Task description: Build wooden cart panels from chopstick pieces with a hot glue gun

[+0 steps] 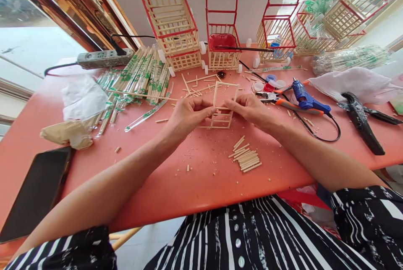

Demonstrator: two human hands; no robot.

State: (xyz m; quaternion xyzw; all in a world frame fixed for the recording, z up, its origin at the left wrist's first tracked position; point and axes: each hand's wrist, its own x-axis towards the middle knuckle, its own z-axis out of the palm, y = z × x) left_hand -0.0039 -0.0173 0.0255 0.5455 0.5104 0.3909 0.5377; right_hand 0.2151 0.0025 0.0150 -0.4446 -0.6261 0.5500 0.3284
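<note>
Between my hands a small open frame of thin wooden sticks (226, 84) stands on the red table. My left hand (190, 114) pinches its left side with thumb and fingers. On the other side my right hand (248, 108) has its fingers closed at the frame's right edge, near a crossbar. Whether a loose stick is also in the right fingers is hidden. Just in front lies a pile of short cut sticks (247, 156). Behind the frame, other stick pieces (201, 81) and wood crumbs are scattered.
Finished stick carts with red edges, such as one cart (223, 47), line the back. At right lie a blue glue gun (310, 98), pliers (283, 101) and a black-handled tool (362, 123). Wrapped chopsticks (147, 72), a power strip (103, 58) and a phone (36, 192) are at left.
</note>
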